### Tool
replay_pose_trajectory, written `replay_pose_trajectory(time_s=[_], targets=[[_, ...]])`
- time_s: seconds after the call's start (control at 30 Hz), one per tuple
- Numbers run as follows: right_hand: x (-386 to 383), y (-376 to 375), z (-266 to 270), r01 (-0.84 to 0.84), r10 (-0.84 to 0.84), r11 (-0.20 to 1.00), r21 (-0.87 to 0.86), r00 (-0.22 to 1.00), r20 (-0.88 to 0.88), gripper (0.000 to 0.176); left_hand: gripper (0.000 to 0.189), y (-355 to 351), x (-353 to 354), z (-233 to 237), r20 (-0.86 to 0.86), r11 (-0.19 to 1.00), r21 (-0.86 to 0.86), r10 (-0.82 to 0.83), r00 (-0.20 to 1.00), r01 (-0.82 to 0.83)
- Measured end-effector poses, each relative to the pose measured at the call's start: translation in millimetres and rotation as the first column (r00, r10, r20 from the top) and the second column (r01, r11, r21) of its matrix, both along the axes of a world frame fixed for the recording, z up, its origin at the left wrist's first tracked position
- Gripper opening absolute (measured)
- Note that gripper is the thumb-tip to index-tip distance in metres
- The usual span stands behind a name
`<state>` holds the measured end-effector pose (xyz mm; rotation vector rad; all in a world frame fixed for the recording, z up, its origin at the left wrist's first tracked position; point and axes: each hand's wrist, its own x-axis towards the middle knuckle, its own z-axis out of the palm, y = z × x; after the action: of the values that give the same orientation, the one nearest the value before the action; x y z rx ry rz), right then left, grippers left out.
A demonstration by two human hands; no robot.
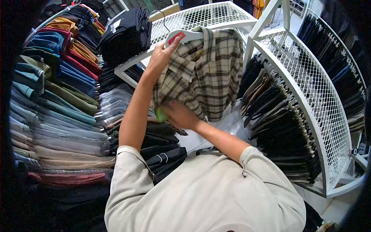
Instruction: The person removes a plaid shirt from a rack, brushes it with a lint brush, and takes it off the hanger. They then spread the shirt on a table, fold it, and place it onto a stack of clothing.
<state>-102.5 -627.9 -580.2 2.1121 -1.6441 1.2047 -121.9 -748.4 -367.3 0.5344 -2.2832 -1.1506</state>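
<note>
A cream and dark plaid shirt hangs on a white hanger with a red label and a metal hook. My left hand grips the hanger's left shoulder, thumb on the label. Lower down, my right hand is at the shirt's lower left part, blurred by motion. Beside its fingers shows a small bright green thing, too blurred to name. Whether the right fingers hold it or the cloth cannot be made out.
Colourful hanging garments fill the left side. Folded dark clothes lie on a white mesh-topped rack. Another white mesh rack with hanging dark trousers stands at the right. White floor tiles show between.
</note>
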Motion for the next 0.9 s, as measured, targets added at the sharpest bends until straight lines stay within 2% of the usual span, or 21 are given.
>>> replay_pose_trajectory(time_s=[0.07, 0.1, 0.13, 0.17, 0.23, 0.3, 0.37, 0.43, 0.5, 0.53, 0.63, 0.67, 0.7, 0.77, 0.83, 0.9], targets=[[17.3, 13.6, -32.1, -0.161, 0.162, 0.986, 0.033, 0.985, -0.051, 0.076, 0.06, -1.9, -0.7, 1.1, -0.024, 0.998, 0.04, 0.041, 0.999, -0.04], [9.7, 17.1, -26.7, -0.166, 0.167, 0.986, 0.03, 0.984, -0.056, 0.076, 0.061, -4.1, -0.5, 2.8, -0.047, 0.993, 0.085, 0.082, 0.996, -0.077], [-1.7, 24.5, -12.8, -0.126, 0.133, 0.986, -0.106, 0.989, 0.064, 0.074, 0.061, -6.3, 1.4, 4.6, -0.054, 0.993, 0.086, 0.089, 0.995, -0.084], [-10.8, 32.1, 4.9, -0.068, 0.114, 0.971, -0.229, 0.975, 0.192, 0.071, 0.059, -6.5, 5.0, 5.3, -0.077, 0.987, 0.16, 0.044, 0.996, -0.031], [-39.5, 33.2, 60.8, 0.247, -0.097, 0.838, -0.487, 0.945, 0.312, 0.07, 0.056, -2.0, 11.7, 4.7, -0.125, 0.949, 0.304, -0.053, 0.991, 0.089], [-55.9, 19.5, 95.9, 0.441, -0.196, 0.763, -0.474, 0.855, 0.48, 0.071, 0.055, 8.7, 11.0, 3.5, -0.142, 0.942, 0.323, -0.053, 0.988, 0.097], [-47.9, 13.0, 94.7, 0.443, -0.209, 0.786, -0.431, 0.847, 0.489, 0.072, 0.056, 11.6, 7.8, 0.5, -0.117, 0.938, 0.333, -0.058, 0.991, 0.094], [-26.8, 8.7, 55.5, 0.225, -0.095, 0.914, -0.337, 0.927, 0.362, 0.071, 0.057, 8.8, 5.4, 1.1, -0.093, 0.951, 0.289, -0.087, 0.992, 0.11], [-9.4, 23.3, 23.6, -0.068, 0.095, 0.978, -0.199, 0.987, 0.129, 0.07, 0.058, 3.8, 3.9, -6.2, -0.132, 0.954, 0.292, -0.023, 0.991, 0.061], [-8.9, 30.9, 22.8, -0.069, 0.095, 0.978, -0.199, 0.988, 0.123, 0.07, 0.059, -2.0, 3.7, -8.0, -0.147, 0.917, 0.384, -0.055, 0.988, 0.108], [-17.9, 48.2, 38.3, -0.071, 0.103, 0.982, -0.175, 0.977, 0.186, 0.07, 0.059, -2.3, 9.4, -13.7, -0.088, 0.907, 0.417, -0.018, 0.996, 0.054], [-33.3, 43.6, 54.6, 0.073, 0.018, 0.93, -0.36, 0.97, 0.244, 0.07, 0.061, -2.2, 9.2, -17.8, -0.082, 0.913, 0.408, 0.024, 0.996, 0.011], [-45.7, 38.9, 70.8, 0.222, -0.057, 0.826, -0.519, 0.948, 0.314, 0.069, 0.061, 0.2, 10.9, -18.6, -0.081, 0.91, 0.414, 0.021, 0.996, 0.015], [-61.0, 32.1, 91.7, 0.409, -0.201, 0.818, -0.405, 0.862, 0.465, 0.069, 0.063, 10.0, 14.6, -15.6, -0.106, 0.932, 0.35, -0.062, 0.992, 0.096], [-65.5, 21.5, 73.8, 0.416, -0.212, 0.823, -0.387, 0.857, 0.469, 0.07, 0.063, 17.3, 13.2, -15.1, -0.097, 0.936, 0.345, -0.035, 0.995, 0.066], [-52.8, 14.8, 21.3, 0.242, -0.185, 0.926, -0.29, 0.96, 0.208, 0.071, 0.06, 17.7, 10.2, -15.8, -0.008, 0.955, 0.296, 0.019, 1.0, -0.016]])
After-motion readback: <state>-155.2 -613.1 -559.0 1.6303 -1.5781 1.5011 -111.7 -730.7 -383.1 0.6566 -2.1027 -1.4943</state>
